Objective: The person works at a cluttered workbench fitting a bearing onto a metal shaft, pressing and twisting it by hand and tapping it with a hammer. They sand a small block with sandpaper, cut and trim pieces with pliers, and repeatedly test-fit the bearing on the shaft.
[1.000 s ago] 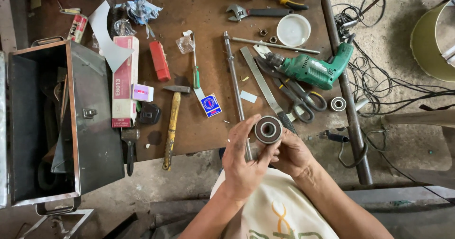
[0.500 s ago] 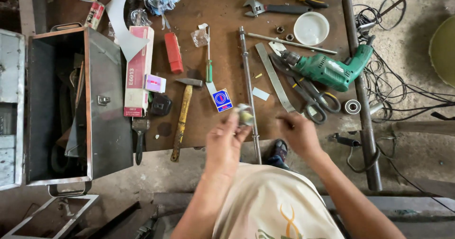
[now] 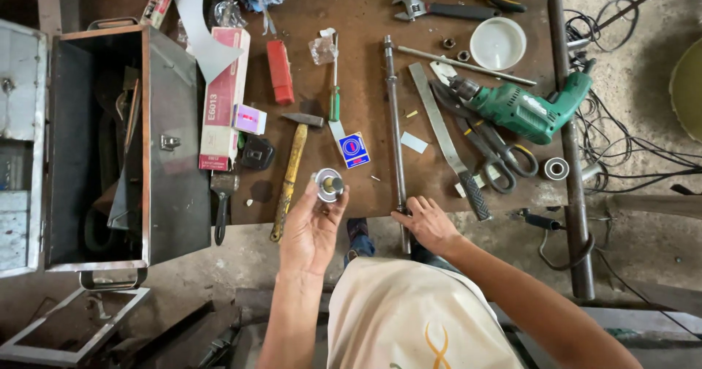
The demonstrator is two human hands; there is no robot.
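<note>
I see my left hand (image 3: 313, 226) lifted over the table's (image 3: 365, 84) near edge, fingertips pinched round a small round metal bearing (image 3: 328, 185). Its flat face looks up at the camera, so its axis runs roughly straight up toward me. It's a shiny silver ring w/ a darker inner part and a brassy-yellow spot in the centre; can't tell finer detail. My right hand (image 3: 429, 223) is down at the near edge, fingers curled onto the lower end of a long steel shaft (image 3: 395, 131). Shaft's long axis runs far-to-near across the table, near end poking past the edge. Wooden-handled hammer (image 3: 292, 171) lies just left of the bearing.
</note>
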